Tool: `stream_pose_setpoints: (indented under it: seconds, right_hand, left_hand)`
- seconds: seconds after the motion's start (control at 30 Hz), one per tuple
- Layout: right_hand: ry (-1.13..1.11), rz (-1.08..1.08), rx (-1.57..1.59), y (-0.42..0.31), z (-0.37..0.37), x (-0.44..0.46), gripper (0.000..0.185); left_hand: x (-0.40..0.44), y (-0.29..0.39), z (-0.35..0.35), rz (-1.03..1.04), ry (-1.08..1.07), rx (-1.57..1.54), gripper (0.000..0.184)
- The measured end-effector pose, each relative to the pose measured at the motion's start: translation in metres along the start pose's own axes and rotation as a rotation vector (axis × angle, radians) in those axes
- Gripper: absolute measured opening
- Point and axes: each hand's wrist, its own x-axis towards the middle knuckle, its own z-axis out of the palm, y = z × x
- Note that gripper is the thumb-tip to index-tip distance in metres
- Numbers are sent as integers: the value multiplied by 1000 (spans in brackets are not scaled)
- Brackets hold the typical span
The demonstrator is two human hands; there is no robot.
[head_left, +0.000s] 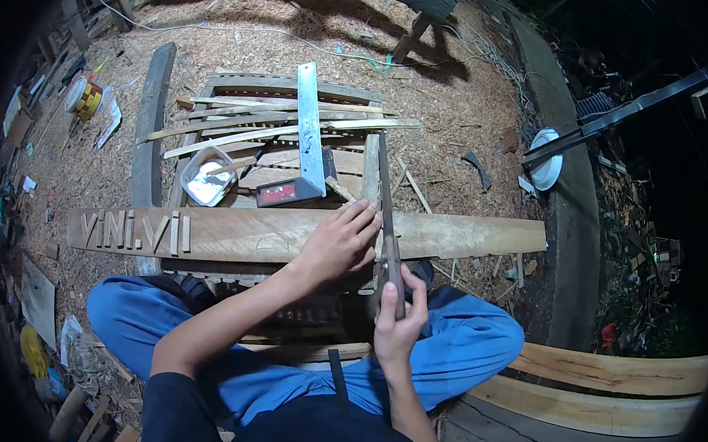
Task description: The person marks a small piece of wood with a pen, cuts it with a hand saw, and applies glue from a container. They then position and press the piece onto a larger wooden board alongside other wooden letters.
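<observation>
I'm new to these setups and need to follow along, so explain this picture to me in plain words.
There is no machine here: these are a person's bare hands. The single picture comes from a camera on the person's head, looking forward and down, so you see the crossed legs too.

In front is a low slatted wooden frame. On it lie thin wood strips, a clear tub with something white inside, and a metal-bladed square. A long plank lies across, bearing small wood pieces arranged like letters.

The left hand rests, fingers bent, on pale wood. The right hand grips a long, dark, narrow tool, perhaps a saw.
</observation>
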Motion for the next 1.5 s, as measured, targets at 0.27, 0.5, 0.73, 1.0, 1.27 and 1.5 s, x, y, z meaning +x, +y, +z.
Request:
stream_pose_setpoints:
  seconds: [0.27,0.5,0.73,1.0,1.27,1.5]
  right_hand:
    - [21,-11,21,7,-3,-8,39]
    - [21,98,73,3,-8,-23,38]
    - [-5,74,47,-2,-26,-33,38]
    - [-7,51,13,-5,-19,-21,39]
    - [37,13,23,4,-11,-25,37]
    - [0,47,45,-6,-6,-9,38]
  left_hand:
    - [2,0,2,0,-7,17,58]
    - [3,2,0,28,10,45,58]
    - [2,2,0,-7,-20,15,58]
    - [2,1,1,-11,-1,-6,58]
    - [1,1,2,-6,7,12,58]
    - [3,3,-4,-11,-9,7,58]
